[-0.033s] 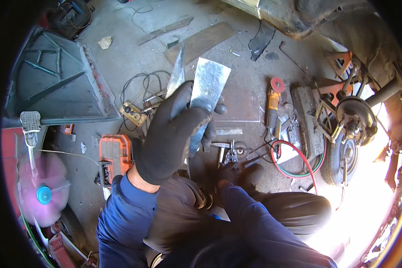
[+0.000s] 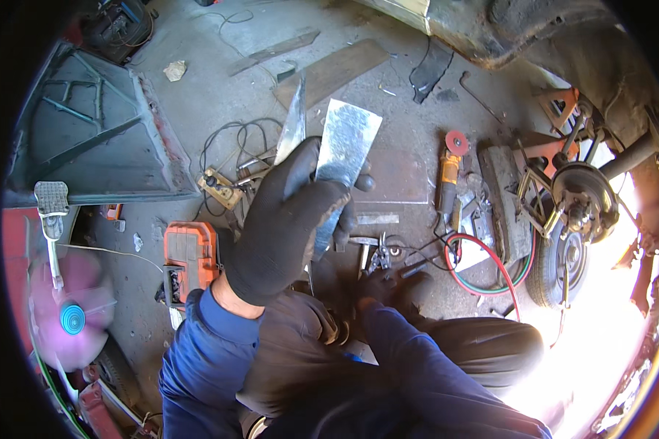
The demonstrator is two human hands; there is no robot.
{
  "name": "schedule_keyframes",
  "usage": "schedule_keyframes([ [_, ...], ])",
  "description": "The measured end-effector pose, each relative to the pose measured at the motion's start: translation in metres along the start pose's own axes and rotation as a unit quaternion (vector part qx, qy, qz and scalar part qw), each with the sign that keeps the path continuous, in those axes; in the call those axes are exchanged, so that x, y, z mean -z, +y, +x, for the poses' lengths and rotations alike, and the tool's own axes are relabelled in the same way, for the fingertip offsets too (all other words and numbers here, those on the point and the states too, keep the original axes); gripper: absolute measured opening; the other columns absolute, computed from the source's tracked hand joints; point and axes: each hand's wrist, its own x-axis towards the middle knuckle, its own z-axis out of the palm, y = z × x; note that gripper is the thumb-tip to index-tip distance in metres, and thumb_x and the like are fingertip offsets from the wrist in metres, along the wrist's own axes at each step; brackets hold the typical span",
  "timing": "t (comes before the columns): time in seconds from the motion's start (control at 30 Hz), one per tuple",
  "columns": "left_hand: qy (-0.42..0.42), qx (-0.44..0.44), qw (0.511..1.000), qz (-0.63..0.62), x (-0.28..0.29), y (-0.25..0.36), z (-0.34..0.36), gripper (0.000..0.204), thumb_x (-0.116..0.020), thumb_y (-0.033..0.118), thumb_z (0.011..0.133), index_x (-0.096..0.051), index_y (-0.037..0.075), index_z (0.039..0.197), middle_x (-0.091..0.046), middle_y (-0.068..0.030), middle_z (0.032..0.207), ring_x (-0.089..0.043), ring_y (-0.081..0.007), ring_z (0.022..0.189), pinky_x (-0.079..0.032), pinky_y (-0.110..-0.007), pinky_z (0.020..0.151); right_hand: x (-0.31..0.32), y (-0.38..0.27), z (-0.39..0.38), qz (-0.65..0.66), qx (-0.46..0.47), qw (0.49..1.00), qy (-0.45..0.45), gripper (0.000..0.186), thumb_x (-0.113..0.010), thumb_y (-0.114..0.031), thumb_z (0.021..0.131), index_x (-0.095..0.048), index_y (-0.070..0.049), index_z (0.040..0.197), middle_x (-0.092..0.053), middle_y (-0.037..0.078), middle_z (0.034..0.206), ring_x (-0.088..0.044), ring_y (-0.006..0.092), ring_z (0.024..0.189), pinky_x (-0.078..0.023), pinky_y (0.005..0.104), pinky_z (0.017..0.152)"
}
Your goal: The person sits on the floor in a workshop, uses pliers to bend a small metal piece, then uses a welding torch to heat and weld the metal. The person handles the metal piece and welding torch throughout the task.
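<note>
My left hand (image 2: 278, 227), in a black glove, is closed around a flat piece of bare sheet metal (image 2: 350, 139) and holds it up in front of me. A narrow pointed sliver of sheet metal (image 2: 293, 128) sticks up behind the same hand; whether both are one bent piece I cannot tell. Low between my knees is my right hand (image 2: 375, 285), dark and in shadow, right by a pair of pliers (image 2: 380, 254) and a hammer (image 2: 364, 249). Its fingers are hard to make out, so its grip does not show.
An angle grinder (image 2: 449, 172) with a red disc lies to the right, near a red and green hose (image 2: 501, 265) and a wheel (image 2: 560, 267). An orange toolbox (image 2: 189, 252) stands left. Beside it spins a pink fan (image 2: 72, 318). A grey panel (image 2: 95, 143) rests at far left.
</note>
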Motion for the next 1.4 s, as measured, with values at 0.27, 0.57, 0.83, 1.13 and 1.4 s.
schedule_keyframes([
  [0.27,-0.001,0.003,0.999,0.04,0.002,0.008,-0.002,0.039,-0.056,0.015,0.102,-0.06,-0.002,0.137,-0.07,-0.0118,0.113,-0.065,-0.014,0.076,-0.052,-0.03,0.067,0.048,-0.007,0.028,-0.001,0.034,0.991,-0.126,0.074,-0.073,-0.052,0.098,-0.058,-0.003,0.152,-0.063,0.024,0.148,-0.062,0.0456,0.135,-0.053,0.0588,0.11],
  [0.57,-0.05,-0.047,0.993,0.097,-0.01,0.017,-0.025,0.035,-0.056,0.017,0.103,-0.065,0.001,0.132,-0.071,-0.0071,0.104,-0.062,-0.0104,0.076,-0.051,-0.028,0.067,0.236,0.028,0.056,-0.268,0.588,0.71,-0.279,0.026,-0.063,-0.022,0.105,-0.069,-0.003,0.122,-0.076,0.025,0.11,-0.077,0.0414,0.103,-0.062,0.0522,0.087],
  [0.83,-0.052,-0.04,0.998,0.025,-0.008,0.023,-0.037,0.025,-0.057,0.021,0.111,-0.065,0.003,0.126,-0.072,-0.0054,0.098,-0.061,-0.0094,0.071,-0.05,-0.028,0.063,0.455,0.056,-0.087,0.159,0.499,0.837,-0.16,0.077,-0.074,-0.006,0.089,-0.048,-0.002,0.161,-0.066,0.019,0.118,-0.068,0.0373,0.1,-0.056,0.0425,0.092],
  [1.13,-0.06,0.008,0.998,0.018,-0.018,0.008,-0.023,0.042,-0.065,0.03,0.111,-0.061,0.002,0.142,-0.076,-0.0113,0.108,-0.069,-0.0139,0.072,-0.054,-0.028,0.061,0.47,0.017,-0.089,0.183,0.547,0.8,-0.163,0.093,-0.066,0.0,0.085,-0.038,-0.01,0.172,-0.063,0.021,0.126,-0.068,0.0351,0.113,-0.053,0.042,0.102],
  [1.4,-0.09,0.033,0.986,0.135,-0.019,0.005,0.004,0.04,-0.063,0.029,0.112,-0.063,0.002,0.142,-0.079,-0.0099,0.116,-0.068,-0.0101,0.075,-0.054,-0.026,0.063,0.468,0.024,-0.063,0.221,0.511,0.811,-0.181,0.083,-0.07,-0.002,0.087,-0.047,-0.008,0.166,-0.067,0.011,0.113,-0.064,0.0233,0.104,-0.053,0.0397,0.097],
])
